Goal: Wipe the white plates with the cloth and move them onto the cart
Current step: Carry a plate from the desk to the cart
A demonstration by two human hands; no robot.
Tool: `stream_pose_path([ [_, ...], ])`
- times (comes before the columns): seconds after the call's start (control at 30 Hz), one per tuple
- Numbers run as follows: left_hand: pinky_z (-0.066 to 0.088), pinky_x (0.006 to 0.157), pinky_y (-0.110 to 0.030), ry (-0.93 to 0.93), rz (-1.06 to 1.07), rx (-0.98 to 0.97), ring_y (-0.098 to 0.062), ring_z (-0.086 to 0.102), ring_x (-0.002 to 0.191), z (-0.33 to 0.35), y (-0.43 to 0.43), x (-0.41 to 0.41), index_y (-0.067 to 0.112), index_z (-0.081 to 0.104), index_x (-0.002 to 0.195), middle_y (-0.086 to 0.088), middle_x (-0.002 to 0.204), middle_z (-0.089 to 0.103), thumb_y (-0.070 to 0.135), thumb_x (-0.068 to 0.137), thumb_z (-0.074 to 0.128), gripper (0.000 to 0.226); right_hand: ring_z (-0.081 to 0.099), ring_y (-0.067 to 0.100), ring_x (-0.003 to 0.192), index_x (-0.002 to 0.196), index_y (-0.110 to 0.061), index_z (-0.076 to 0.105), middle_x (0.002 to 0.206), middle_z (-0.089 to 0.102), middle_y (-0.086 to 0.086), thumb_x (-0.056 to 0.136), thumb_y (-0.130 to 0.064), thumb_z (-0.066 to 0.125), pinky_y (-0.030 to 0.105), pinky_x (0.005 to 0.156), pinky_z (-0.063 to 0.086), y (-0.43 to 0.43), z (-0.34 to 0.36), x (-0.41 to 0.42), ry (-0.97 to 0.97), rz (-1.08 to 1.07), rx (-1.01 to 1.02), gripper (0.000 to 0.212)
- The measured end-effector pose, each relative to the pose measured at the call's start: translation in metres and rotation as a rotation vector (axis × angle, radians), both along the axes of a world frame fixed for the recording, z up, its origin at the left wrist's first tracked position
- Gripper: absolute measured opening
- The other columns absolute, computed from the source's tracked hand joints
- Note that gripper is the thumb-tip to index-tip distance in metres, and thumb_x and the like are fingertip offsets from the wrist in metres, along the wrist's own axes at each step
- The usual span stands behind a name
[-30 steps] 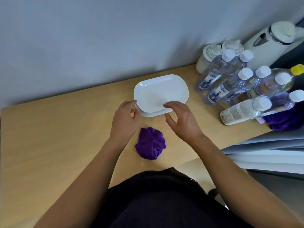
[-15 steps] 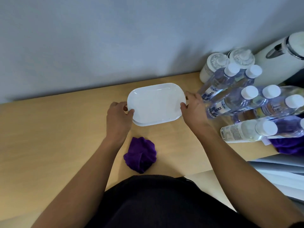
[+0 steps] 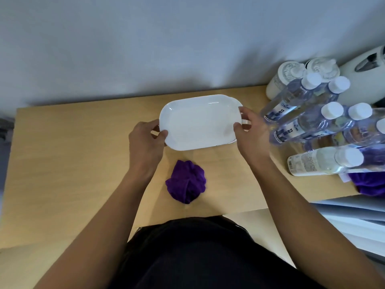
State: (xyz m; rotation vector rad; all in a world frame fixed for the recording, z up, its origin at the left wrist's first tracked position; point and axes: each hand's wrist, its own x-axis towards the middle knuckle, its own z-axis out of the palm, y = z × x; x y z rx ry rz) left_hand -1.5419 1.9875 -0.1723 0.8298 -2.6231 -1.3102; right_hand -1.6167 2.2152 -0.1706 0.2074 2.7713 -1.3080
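Left hand [image 3: 145, 140] and right hand [image 3: 251, 135] grip the oblong white plate [image 3: 200, 122] by its ends; the crumpled purple cloth [image 3: 186, 181] lies near. Next, probably carry it to the unseen cart.

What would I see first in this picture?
The white plate in the middle of the wooden table, held at its two ends by the left hand and right hand. A crumpled purple cloth lies just nearer the person, and clear water bottles crowd the right side.

White plate [image 3: 200, 122], purple cloth [image 3: 186, 181], light wood table [image 3: 62, 163], clear bottles [image 3: 308, 126] with white caps [image 3: 331, 110] and blue-printed labels
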Motion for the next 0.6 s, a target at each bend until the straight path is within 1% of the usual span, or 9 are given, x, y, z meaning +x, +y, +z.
stream_pose_path([
  [0.03,0.049,0.067,-0.01,0.012,0.02,0.007,-0.007,0.068,0.073,0.004,-0.005,0.009,0.021,0.068,0.122,0.0,0.111,0.065,0.015,0.089,0.065,0.033,0.06,0.001,0.082,0.13,-0.02,0.058,0.115,0.062,-0.006,0.091,-0.009,0.056,0.003,0.069,0.044,-0.007,0.005,0.007,-0.001,0.012,-0.035,0.041],
  [0.07,0.047,0.066,-0.008,0.02,0.038,0.008,-0.005,0.067,0.071,0.008,-0.012,0.019,0.021,0.068,0.123,0.001,0.112,0.065,0.015,0.09,0.065,0.034,0.059,-0.001,0.081,0.128,-0.019,0.058,0.111,0.062,-0.009,0.091,-0.008,0.056,0.0,0.065,0.042,-0.016,0.009,0.014,0.005,0.027,-0.057,0.039],
  [0.17,0.043,0.062,-0.001,0.028,0.095,0.005,-0.003,0.067,0.07,0.019,-0.042,0.059,0.021,0.067,0.124,0.001,0.114,0.066,0.014,0.089,0.065,0.035,0.055,0.001,0.09,0.128,-0.016,0.056,0.112,0.06,-0.011,0.09,-0.007,0.056,-0.002,0.071,0.04,-0.053,0.017,0.042,0.027,0.093,-0.088,0.039],
  [0.23,0.042,0.062,-0.001,0.036,0.142,-0.008,-0.003,0.067,0.07,0.025,-0.066,0.093,0.021,0.067,0.124,0.0,0.112,0.066,0.014,0.089,0.065,0.036,0.054,0.002,0.094,0.134,-0.017,0.052,0.119,0.058,-0.009,0.091,-0.008,0.055,0.003,0.078,0.041,-0.083,0.021,0.066,0.021,0.159,-0.106,0.043],
  [0.3,0.043,0.066,-0.005,0.044,0.208,-0.025,-0.002,0.066,0.071,0.031,-0.093,0.133,0.021,0.066,0.125,0.0,0.111,0.066,0.014,0.089,0.066,0.037,0.055,0.009,0.101,0.14,-0.018,0.047,0.122,0.053,-0.009,0.093,-0.009,0.054,0.018,0.089,0.043,-0.118,0.022,0.092,0.012,0.247,-0.109,0.049],
  [0.4,0.051,0.077,-0.021,0.067,0.331,-0.058,-0.009,0.066,0.075,0.041,-0.138,0.201,0.019,0.064,0.127,0.0,0.111,0.066,0.014,0.09,0.066,0.037,0.054,0.014,0.113,0.14,-0.017,0.049,0.13,0.052,-0.004,0.091,-0.009,0.054,0.031,0.098,0.047,-0.178,0.024,0.138,0.023,0.389,-0.104,0.05],
  [0.47,0.054,0.082,-0.028,0.07,0.423,-0.085,-0.009,0.065,0.077,0.047,-0.168,0.251,0.018,0.064,0.128,0.001,0.112,0.066,0.015,0.091,0.067,0.038,0.055,0.015,0.113,0.139,-0.019,0.05,0.133,0.052,-0.003,0.09,-0.009,0.055,0.032,0.097,0.049,-0.222,0.027,0.171,0.027,0.483,-0.12,0.05],
  [0.57,0.049,0.083,-0.018,0.097,0.593,-0.104,-0.006,0.061,0.079,0.054,-0.212,0.329,0.019,0.066,0.126,-0.001,0.108,0.066,0.014,0.089,0.068,0.037,0.056,0.015,0.111,0.138,-0.021,0.051,0.132,0.052,-0.004,0.089,-0.009,0.056,0.024,0.089,0.049,-0.29,0.032,0.224,0.025,0.637,-0.144,0.051],
  [0.6,0.051,0.085,-0.021,0.108,0.646,-0.11,-0.008,0.062,0.082,0.055,-0.225,0.353,0.018,0.066,0.126,-0.002,0.107,0.067,0.014,0.089,0.069,0.037,0.056,0.014,0.11,0.138,-0.021,0.051,0.132,0.052,-0.005,0.088,-0.009,0.056,0.02,0.086,0.048,-0.312,0.034,0.241,0.02,0.679,-0.155,0.051],
])
